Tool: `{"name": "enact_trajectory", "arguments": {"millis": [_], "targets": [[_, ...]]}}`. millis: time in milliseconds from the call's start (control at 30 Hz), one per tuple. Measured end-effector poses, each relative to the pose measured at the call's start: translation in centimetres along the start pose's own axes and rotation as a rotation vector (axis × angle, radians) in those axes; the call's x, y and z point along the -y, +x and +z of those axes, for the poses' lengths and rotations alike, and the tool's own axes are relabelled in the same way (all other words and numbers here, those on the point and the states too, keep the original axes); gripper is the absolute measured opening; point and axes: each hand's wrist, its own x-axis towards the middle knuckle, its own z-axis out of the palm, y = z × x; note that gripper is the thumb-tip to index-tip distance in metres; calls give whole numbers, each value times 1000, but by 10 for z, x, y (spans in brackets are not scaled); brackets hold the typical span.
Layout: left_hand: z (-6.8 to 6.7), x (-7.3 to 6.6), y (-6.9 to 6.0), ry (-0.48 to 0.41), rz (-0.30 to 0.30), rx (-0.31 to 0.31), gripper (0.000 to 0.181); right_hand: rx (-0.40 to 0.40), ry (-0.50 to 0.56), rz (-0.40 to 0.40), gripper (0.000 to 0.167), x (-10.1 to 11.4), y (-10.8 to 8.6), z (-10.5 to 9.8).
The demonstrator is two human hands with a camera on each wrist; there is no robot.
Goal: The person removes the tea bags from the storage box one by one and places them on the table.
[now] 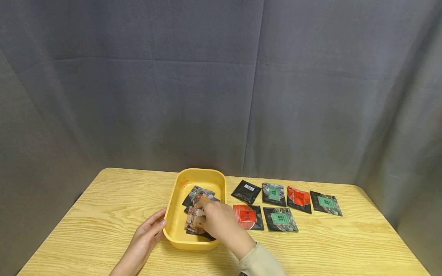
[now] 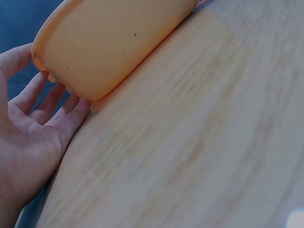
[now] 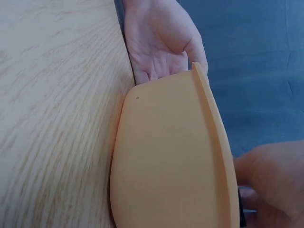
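Observation:
A yellow bin point(image 1: 177, 226) holds several small printed packets point(image 1: 194, 220), overlapping near its middle and front. My left hand point(image 1: 143, 239) touches the bin's left side with its fingertips; in the left wrist view, the thumb of that hand point(image 2: 28, 123) is at the rim and its loosely bent fingers lie against the wall point(image 2: 109, 47). Reaching over the right rim, my right hand point(image 1: 221, 222) has its thumb and fingers bent round a packet inside. In the right wrist view, a dark packet edge point(image 3: 242, 209) shows by this hand point(image 3: 275, 183), beyond the bin wall point(image 3: 166, 147).
Right of the bin, several flat packets lie on the wooden table point(image 1: 103, 214): a plain black one point(image 1: 246, 191), red-labelled ones point(image 1: 248, 216) and green-labelled ones point(image 1: 280, 218). A grey curtain point(image 1: 207, 96) hangs behind the table and at both sides.

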Motion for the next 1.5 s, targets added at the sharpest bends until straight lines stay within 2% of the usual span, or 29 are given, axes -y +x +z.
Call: {"name": "enact_trajectory", "arguments": {"millis": [200,467,733,933,1100,1333,1500], "targets": [[0,0,0,-1,6,-2,57,-102,55,-10,25,-1,-5,-5],[0,1,0,0,9,6,57,-165,113,14,38,-5,-12,-14],[0,-1,0,5,2,-4,56,-279,193,103,39,-13,-18,-25],[0,-1,-1,28,2,5,57,-328,237,144,39,-21,-25,-32],[0,-1,-2,29,2,-1,57,-369,250,216,42,-30,-31,-36],[1,0,0,8,-4,-18,56,-383,286,276,44,-43,-39,-44],[0,0,0,0,5,-6,55,-407,294,320,45,-52,-44,-50]]}}
